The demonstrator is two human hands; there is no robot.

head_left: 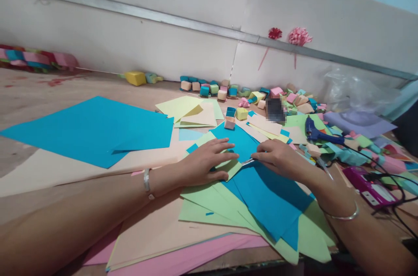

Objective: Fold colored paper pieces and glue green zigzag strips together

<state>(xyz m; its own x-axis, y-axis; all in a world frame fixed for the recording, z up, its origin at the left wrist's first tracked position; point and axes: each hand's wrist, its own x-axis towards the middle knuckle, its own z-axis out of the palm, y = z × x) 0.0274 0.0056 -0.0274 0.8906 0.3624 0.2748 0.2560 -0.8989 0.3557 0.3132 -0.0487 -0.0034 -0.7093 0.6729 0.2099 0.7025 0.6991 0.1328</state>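
My left hand (209,160) lies palm down with its fingers spread on a light green sheet (233,167) at the middle of the table. Close by on the right, my right hand (277,158) has its fingers closed around a thin silvery tool (248,161), whose tip points toward the left hand. What the tool is cannot be made out. Blue sheets (274,200) lie under and in front of the right hand, over larger green sheets (212,202). Small folded paper boxes, one peach (229,122) and one yellow (241,113), stand just beyond the hands.
A large blue sheet (88,132) covers the left. A blue glue gun (321,133), a magenta power strip (370,186) with black cables and many paper scraps fill the right. More small boxes (204,90) line the wall; a clear plastic bag (352,89) lies behind.
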